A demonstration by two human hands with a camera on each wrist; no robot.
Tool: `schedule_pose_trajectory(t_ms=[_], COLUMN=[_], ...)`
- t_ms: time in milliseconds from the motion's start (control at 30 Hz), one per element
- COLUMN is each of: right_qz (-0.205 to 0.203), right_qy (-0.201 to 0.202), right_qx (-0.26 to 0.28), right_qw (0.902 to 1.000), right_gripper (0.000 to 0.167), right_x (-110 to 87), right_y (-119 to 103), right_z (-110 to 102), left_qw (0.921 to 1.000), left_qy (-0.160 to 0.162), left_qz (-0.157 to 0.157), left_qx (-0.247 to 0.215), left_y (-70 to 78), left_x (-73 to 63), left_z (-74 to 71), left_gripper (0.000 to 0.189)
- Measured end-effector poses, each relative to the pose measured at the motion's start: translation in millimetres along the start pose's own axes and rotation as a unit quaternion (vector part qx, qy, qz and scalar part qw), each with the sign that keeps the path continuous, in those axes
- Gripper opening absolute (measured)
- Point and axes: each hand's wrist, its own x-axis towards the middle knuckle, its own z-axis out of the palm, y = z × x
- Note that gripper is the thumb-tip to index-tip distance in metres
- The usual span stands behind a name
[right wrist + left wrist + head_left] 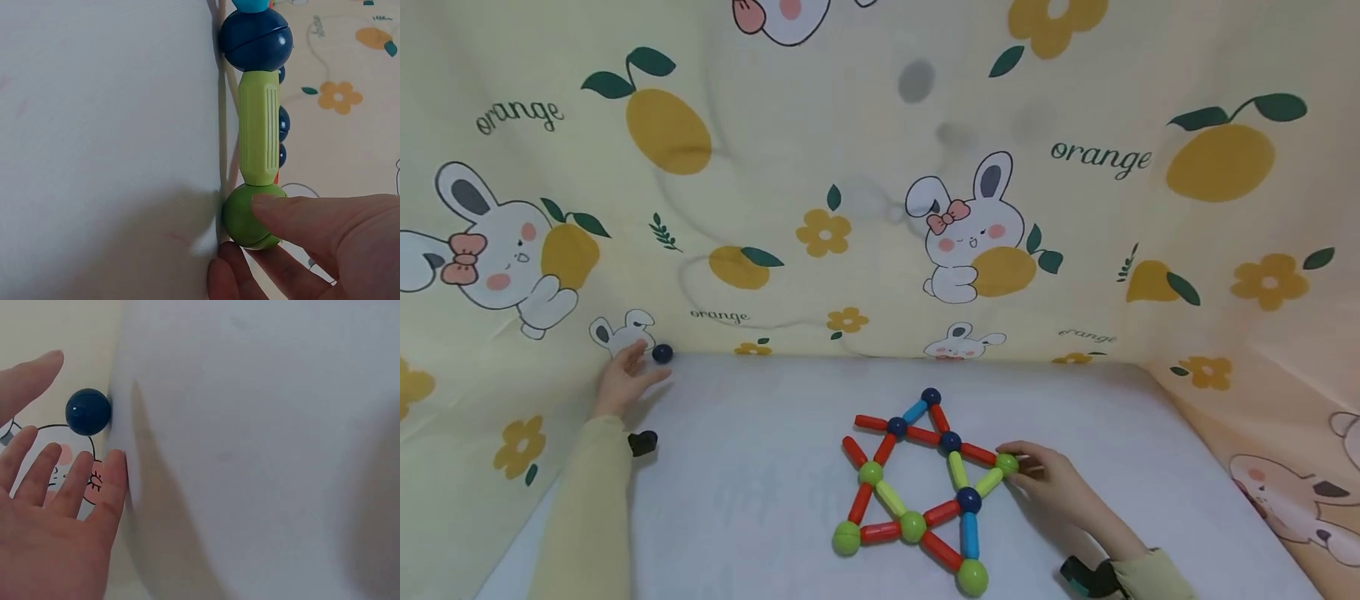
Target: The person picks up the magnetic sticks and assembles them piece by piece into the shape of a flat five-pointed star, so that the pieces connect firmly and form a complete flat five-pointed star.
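At the back left of the table, my left hand point(623, 380) reaches toward a loose dark blue ball point(662, 354), thumb and fingers spread. In the left wrist view the blue ball point(88, 412) sits between thumb and fingers with a gap around it. My right hand point(1054, 479) pinches a green ball point(1007, 464) at the right corner of a flat ball-and-rod structure point(913, 527). The right wrist view shows the thumb on that green ball point(247, 215), with a light green rod point(259, 128) running from it to a dark blue ball point(256, 39). Red, blue and light green rods link the structure's balls.
A white table surface point(737, 483) lies under everything. Behind it and at the sides hangs a cream cloth point(865, 167) printed with rabbits, oranges and flowers. Two red rods, such as the one at the upper left point(871, 423), stick out from the structure with free ends.
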Motion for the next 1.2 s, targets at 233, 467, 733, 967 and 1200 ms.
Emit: schedule_pose_trajectory(t_ms=[233,467,733,967,1200], right_qz=[-0.005,-0.008,-0.022,-0.042,-0.051], right_qy=[-0.003,-0.014,-0.005,-0.008,0.000], right_qx=[0.000,0.011,-0.014,-0.018,-0.021], right_qw=[1.0000,0.9998,0.9997,0.9989,0.9985], right_gripper=[0.037,0.037,0.038,0.038,0.038], right_x=[-2.9,-4.6,-0.8,-2.3,-1.9], right_y=[2.6,2.3,0.8,-2.1,6.1], right_z=[0.8,4.0,0.5,-1.6,0.2], left_qw=[0.9990,0.9959,0.9910,0.9857,0.9943], left_qy=[-0.020,-0.033,-0.028,-0.053,-0.082], left_qz=[-0.011,-0.014,0.012,0.057,0.045], left_qx=[0.039,0.083,0.131,0.149,0.052], left_y=[0.5,0.1,3.5,22.4,49.9], left_x=[7.7,4.6,6.4,-4.6,-29.4], left_z=[2.6,2.3,31.4,61.0,101.0], left_gripper=[0.087,0.076,0.050,0.037,0.042])
